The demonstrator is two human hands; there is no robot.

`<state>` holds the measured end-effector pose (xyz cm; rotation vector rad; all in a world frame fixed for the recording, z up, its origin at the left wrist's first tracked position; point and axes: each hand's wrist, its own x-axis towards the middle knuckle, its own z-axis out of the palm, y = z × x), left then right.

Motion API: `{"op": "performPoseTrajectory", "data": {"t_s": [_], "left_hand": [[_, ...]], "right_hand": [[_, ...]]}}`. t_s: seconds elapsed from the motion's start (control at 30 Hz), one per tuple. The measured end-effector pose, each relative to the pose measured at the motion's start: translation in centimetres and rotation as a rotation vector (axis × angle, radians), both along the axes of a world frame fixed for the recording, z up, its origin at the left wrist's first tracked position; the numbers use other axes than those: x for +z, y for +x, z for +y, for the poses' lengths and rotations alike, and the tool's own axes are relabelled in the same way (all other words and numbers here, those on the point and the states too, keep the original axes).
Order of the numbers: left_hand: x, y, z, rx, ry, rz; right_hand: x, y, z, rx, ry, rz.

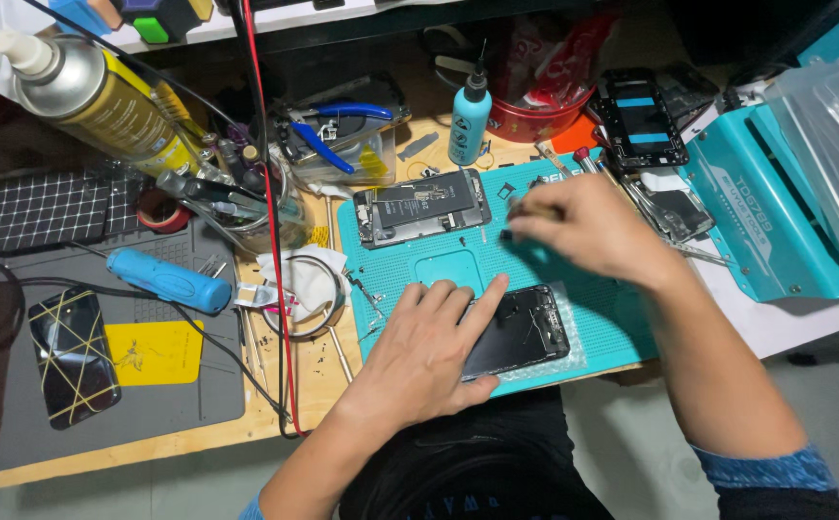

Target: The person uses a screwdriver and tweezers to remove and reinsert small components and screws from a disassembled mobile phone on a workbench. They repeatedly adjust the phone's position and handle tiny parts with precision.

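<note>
The left hand (429,351) is lying flat, fingers spread, pinning the dark phone (521,332) on the teal mat (458,260); the right hand (583,226) is pinching something too blurred to identify; placing it next would demand steadiness.

The left hand (429,351) covered the near-left part of the dark phone panel (521,329) on the teal mat (603,313). Above that mat, the right hand (583,226) was motion-blurred, so whatever its fingertips pinched could not be made out. Left of the mat, the spray can (102,101) ran off the top edge; right of it, the teal machine (776,207) was cut by the frame's side.
</note>
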<state>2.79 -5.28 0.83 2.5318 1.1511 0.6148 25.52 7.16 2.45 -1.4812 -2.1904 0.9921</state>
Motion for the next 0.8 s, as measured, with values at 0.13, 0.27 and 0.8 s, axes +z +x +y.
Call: {"op": "performPoseTrajectory", "data": {"t_s": [0.13, 0.27, 0.8], "left_hand": [[-0.1, 0.2, 1.3, 0.033, 0.143, -0.133], [-0.5, 0.6, 4.7, 0.126, 0.332, -0.211], [-3.2, 1.8, 11.6, 0.148, 0.191, -0.161]], "right_hand": [[0.0, 1.7, 0.8, -0.259, -0.073, 0.362], [-0.8, 3.3, 1.1, -0.311, -0.116, 0.699], [-1.1, 5.3, -1.2, -0.292, 0.055, 0.632]]}}
